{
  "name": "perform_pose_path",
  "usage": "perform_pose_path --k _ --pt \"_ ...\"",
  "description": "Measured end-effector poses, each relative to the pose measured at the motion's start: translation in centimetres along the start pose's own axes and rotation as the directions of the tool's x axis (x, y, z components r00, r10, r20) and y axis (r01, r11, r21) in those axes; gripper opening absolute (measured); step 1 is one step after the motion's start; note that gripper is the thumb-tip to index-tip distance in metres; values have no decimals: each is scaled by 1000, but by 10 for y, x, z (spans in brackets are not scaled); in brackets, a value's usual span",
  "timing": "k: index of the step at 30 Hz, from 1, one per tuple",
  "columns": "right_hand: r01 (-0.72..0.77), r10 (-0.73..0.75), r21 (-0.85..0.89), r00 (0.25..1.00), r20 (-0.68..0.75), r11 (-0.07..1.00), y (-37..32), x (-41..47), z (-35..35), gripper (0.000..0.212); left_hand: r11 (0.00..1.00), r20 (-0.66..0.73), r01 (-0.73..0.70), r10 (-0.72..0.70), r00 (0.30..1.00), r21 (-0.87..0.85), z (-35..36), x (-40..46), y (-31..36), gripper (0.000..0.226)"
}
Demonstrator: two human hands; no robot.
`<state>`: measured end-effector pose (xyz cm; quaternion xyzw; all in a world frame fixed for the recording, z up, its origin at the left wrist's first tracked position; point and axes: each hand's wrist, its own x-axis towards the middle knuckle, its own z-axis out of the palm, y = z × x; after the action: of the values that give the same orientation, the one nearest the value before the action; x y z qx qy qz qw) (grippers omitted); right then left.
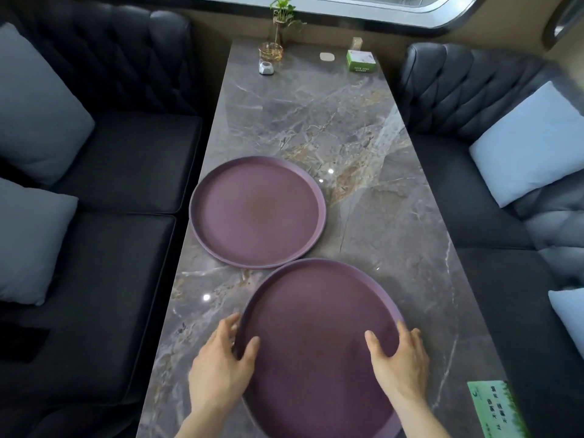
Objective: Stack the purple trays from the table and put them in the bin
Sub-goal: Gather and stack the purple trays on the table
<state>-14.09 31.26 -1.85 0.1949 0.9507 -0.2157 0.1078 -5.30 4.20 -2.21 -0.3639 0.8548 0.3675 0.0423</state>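
Observation:
Two round purple trays lie on the grey marble table (pixel 363 128). The near tray (pixel 316 336) is held at both sides: my left hand (pixel 221 365) grips its left rim with the thumb inside, and my right hand (pixel 399 361) grips its right rim with the thumb on the tray floor. The far tray (pixel 257 211) lies flat just beyond it, towards the table's left edge, with the two rims almost touching. No bin is in view.
At the table's far end stand a small plant in a glass vase (pixel 279 30), a white object (pixel 266 67) and a green tissue box (pixel 361 60). A green card (pixel 496 409) lies at the near right. Dark sofas with grey cushions (pixel 34 109) flank the table.

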Motion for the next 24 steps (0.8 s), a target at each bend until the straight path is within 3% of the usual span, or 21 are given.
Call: perform_pose_path --k 3,6,8,11,16,21,24 --pt "11 -5 103 998 -55 995 -16 32 -13 65 987 -38 151 -153 988 -49 -2 35 13 47" --pt "31 -37 332 999 13 943 -47 76 -26 44 915 -104 302 -339 935 -268 -7 84 29 48" --pt "62 -89 421 995 45 905 -75 106 -32 36 861 -109 324 -393 913 -393 -9 114 42 50" --pt "99 -148 407 985 92 908 -117 149 -30 35 816 -151 282 -405 902 -504 -14 155 62 62" --pt "78 -194 445 956 222 892 -178 198 -7 46 763 -181 277 -455 872 -584 -20 204 83 86" --pt "-67 -255 577 851 459 814 -225 207 14 91 647 -51 267 -428 902 -714 -24 228 87 102" --pt "-197 -278 647 784 555 737 -238 206 21 102 563 61 305 -410 910 -768 -24 236 85 110"
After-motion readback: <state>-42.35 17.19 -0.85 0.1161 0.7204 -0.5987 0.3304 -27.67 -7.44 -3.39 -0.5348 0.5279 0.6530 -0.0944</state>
